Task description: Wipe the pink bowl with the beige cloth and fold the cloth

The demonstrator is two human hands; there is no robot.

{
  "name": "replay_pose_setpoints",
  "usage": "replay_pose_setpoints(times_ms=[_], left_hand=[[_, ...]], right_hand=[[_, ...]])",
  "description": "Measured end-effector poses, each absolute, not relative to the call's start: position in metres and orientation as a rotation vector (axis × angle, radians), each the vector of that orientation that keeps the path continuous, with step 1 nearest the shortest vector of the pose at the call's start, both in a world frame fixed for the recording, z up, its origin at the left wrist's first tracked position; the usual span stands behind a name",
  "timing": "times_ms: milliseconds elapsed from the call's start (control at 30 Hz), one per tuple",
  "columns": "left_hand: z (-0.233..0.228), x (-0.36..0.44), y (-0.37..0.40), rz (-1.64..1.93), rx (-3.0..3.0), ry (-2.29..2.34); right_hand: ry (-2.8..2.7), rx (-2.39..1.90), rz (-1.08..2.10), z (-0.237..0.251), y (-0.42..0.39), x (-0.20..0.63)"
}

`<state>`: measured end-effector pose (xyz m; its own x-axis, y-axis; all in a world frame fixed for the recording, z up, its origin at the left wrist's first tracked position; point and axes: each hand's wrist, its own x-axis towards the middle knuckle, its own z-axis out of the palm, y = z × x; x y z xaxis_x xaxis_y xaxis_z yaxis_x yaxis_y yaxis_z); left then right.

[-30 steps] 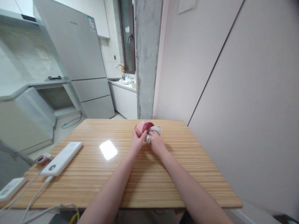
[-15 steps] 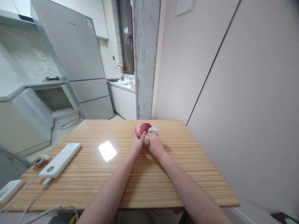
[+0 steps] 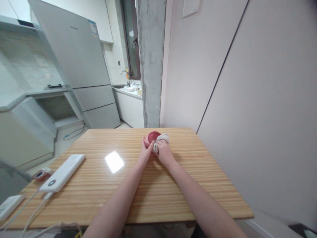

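A pink bowl (image 3: 149,136) with a darker red inside is tilted toward me near the far side of the wooden table. Around its left and near side my left hand (image 3: 146,150) is closed, thumb by the rim. A whitish cloth (image 3: 163,137) is bunched in my right hand (image 3: 163,150), pressed against the bowl's right side. The fingertips of my right hand are partly hidden by the cloth.
On the left of the wooden table (image 3: 94,195) lie a white power bank (image 3: 63,173) with a cable, a small reddish-brown object (image 3: 39,175) and a white power strip (image 3: 11,205). Beyond stand a fridge (image 3: 71,46) and a concrete pillar (image 3: 152,66).
The bowl has turned slightly in my hands, so more of its round opening shows. The cloth stays in my right hand at its right side. The view has shifted slightly.
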<state>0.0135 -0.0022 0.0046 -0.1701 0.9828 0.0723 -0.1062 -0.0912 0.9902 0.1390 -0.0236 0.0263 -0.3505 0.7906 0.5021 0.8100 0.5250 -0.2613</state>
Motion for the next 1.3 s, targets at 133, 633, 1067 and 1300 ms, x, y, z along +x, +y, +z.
replay_pose_setpoints(times_ms=[133,633,1067,1300], left_hand=[[0.013,0.001,-0.004,1.51,1.184,1.235],[0.025,-0.011,-0.007,1.526,1.427,1.329],[0.029,-0.002,-0.012,1.515,1.373,1.387],[0.035,-0.022,-0.002,1.335,1.5,1.356]], right_hand=[[-2.259,-1.147,-0.006,0.025,-0.023,0.136],[-2.277,-1.091,0.063,0.023,-0.023,0.132],[-2.176,-1.092,0.245,0.012,-0.022,0.125],[-2.283,-1.273,0.006,0.018,-0.022,0.128]])
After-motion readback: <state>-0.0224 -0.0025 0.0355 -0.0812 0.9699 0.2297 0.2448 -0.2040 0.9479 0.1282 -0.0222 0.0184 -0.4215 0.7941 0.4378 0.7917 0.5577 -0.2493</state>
